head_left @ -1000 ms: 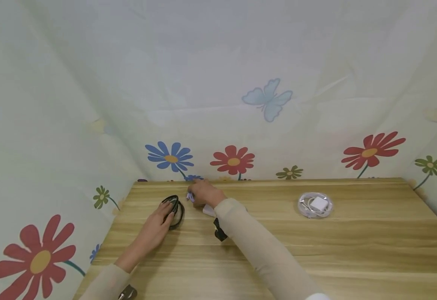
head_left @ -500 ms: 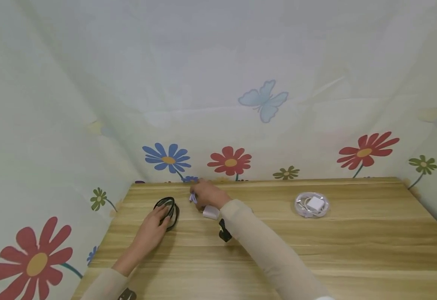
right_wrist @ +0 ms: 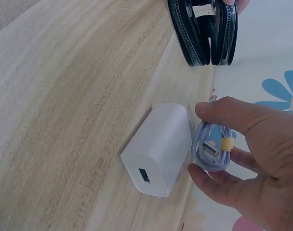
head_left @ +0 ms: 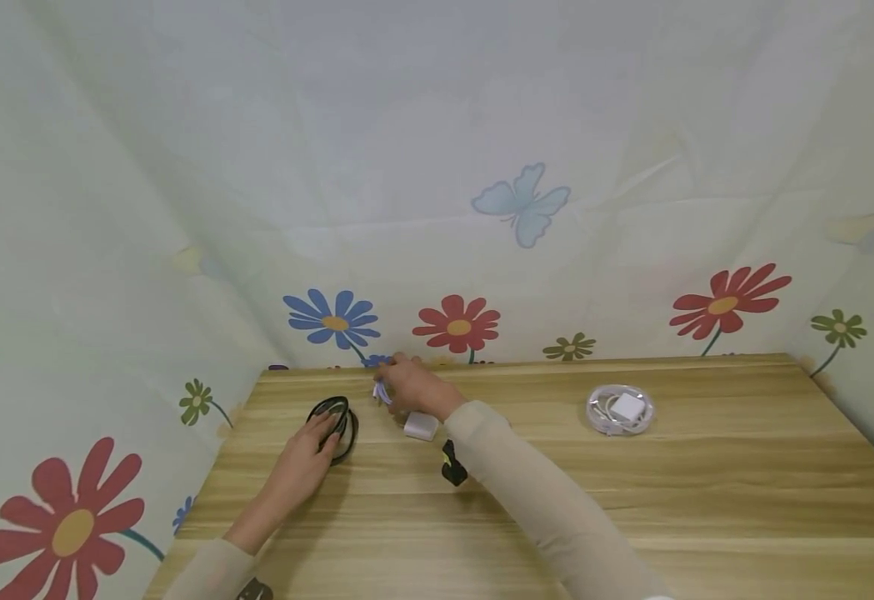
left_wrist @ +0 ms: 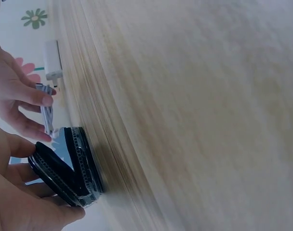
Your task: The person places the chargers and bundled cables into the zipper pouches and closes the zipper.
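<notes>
My left hand (head_left: 300, 471) holds a small black zip case (left_wrist: 85, 161), with thumb and fingers on its raised lid. The case stands partly open on the table, and a white patch shows inside it in the right wrist view. My right hand (right_wrist: 255, 159) pinches a coiled lavender USB cable (right_wrist: 202, 156) between thumb and fingertips, beside the case toward the table's back edge. A yellow tie (right_wrist: 227, 144) binds the coil, and a metal plug shows within it. Near that hand, a white charger block (right_wrist: 158, 144) lies on the wood, its USB port visible.
Further right on the wooden table (head_left: 631, 492) lies a clear round pouch (head_left: 594, 412) with a white charger and cable inside. A flower-printed curtain (head_left: 407, 208) closes off the back and left side. Black mounts (head_left: 453, 463) sit at the wrists.
My right hand has drawn slightly right, away from the case, with the cable in it. More of the charger block shows now. The left hand stays on the case; the view shifts a little.
</notes>
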Tool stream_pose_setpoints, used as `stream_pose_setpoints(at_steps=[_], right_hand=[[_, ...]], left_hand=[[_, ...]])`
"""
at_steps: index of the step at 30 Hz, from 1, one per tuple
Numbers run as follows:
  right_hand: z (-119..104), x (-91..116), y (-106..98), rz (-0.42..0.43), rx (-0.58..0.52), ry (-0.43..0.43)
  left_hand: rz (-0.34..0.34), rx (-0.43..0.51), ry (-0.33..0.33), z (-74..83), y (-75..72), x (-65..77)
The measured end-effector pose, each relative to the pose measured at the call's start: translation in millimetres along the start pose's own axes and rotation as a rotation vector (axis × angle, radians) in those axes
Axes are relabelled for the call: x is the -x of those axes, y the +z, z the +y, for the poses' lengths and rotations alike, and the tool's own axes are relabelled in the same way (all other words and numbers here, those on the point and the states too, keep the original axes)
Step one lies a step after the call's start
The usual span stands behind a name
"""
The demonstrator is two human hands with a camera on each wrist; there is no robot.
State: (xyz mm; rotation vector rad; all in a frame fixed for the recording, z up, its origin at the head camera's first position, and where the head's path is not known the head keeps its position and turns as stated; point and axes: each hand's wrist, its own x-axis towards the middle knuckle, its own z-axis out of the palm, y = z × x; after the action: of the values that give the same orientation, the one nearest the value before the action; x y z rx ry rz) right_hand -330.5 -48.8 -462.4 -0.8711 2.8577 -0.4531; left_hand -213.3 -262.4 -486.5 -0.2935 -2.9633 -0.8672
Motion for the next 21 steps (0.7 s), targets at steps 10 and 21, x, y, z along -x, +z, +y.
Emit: stream_pose_setpoints(at_steps=[10,21], right_hand=[[-2.5,2.4,-4.0,0.007,-0.054,0.040],[-8.8,8.6,-8.7,0.003,-0.062,-0.006]], left_hand=[[-0.014,0.016,-0.016,2.0,-2.1,2.3],[-0.002,0.013,-0.017,0.7,-0.3,1.6]])
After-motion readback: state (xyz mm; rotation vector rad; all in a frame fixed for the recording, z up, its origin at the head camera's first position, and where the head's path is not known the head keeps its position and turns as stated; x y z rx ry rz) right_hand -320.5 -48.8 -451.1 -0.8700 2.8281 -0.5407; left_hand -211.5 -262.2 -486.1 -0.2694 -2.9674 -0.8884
